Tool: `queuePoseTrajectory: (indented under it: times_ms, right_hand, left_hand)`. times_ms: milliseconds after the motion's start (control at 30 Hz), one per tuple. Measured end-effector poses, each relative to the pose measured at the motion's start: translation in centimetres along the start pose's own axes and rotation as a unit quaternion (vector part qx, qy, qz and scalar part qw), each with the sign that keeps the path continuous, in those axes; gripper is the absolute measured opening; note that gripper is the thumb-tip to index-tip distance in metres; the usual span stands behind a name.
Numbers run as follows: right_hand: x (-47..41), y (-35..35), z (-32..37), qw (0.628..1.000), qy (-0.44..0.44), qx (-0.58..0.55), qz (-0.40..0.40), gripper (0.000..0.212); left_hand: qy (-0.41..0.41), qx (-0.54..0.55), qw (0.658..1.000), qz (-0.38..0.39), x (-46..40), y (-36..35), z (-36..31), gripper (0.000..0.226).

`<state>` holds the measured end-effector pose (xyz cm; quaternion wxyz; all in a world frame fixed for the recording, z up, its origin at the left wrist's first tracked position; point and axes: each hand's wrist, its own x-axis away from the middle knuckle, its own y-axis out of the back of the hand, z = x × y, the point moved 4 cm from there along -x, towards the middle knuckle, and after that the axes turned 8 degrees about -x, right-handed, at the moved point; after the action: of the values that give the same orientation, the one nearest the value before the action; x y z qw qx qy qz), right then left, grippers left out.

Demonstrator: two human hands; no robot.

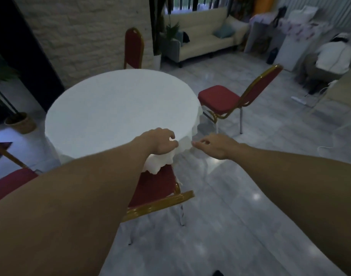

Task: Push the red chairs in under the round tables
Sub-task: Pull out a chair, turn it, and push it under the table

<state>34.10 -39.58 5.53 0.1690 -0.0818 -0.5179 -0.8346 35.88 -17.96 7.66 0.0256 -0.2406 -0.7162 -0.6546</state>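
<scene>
A round table (115, 104) under a white cloth fills the middle. Right below me a red chair (156, 188) with a gold frame sits tucked under the table's near edge, the cloth's hem draped over its seat. My left hand (160, 142) rests on the cloth at that edge with its fingers curled on the fabric. My right hand (212, 145) hovers just right of the hem, fingers loosely apart, holding nothing. Another red chair (222, 99) stands pulled out at the table's right, facing it. A third red chair (133, 48) is pushed in at the far side. A fourth red chair (9, 184) shows at the lower left.
A cream sofa (206, 32) lines the back wall. Potted plants stand at the left (21, 122) and by the brick pillar (156, 58). A person in white (334, 58) crouches at the right among boxes. White cables (302, 99) lie on the glossy tiled floor.
</scene>
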Motion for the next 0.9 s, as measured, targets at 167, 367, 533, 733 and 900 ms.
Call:
queuePoseTrajectory:
  times_ms: [167,367,533,733,900]
  right_hand:
    - [-0.7,6.9,-5.4,0.999,-0.010,0.020,-0.032,0.090]
    - [-1.2,13.1,-11.6,0.998,-0.008,0.050,-0.042,0.057]
    - [-1.9,17.1,-16.1,0.998,-0.014,0.045,-0.052,0.082]
    - [-4.1,21.7,-20.8,0.995,-0.038,0.045,-0.084,0.108]
    - [-7.7,25.8,-24.9,0.992,-0.060,0.051,-0.099,0.109]
  left_hand:
    - [0.010,-0.021,0.999,-0.023,-3.6,3.6,-5.9,0.062]
    - [0.011,-0.021,0.998,-0.052,-7.9,6.5,-13.3,0.062]
    - [0.004,-0.022,0.998,-0.066,-11.4,7.9,-18.1,0.062]
    - [-0.024,-0.031,0.996,-0.076,-16.6,10.4,-22.7,0.057]
    - [-0.046,-0.040,0.995,-0.081,-23.2,12.7,-25.8,0.056]
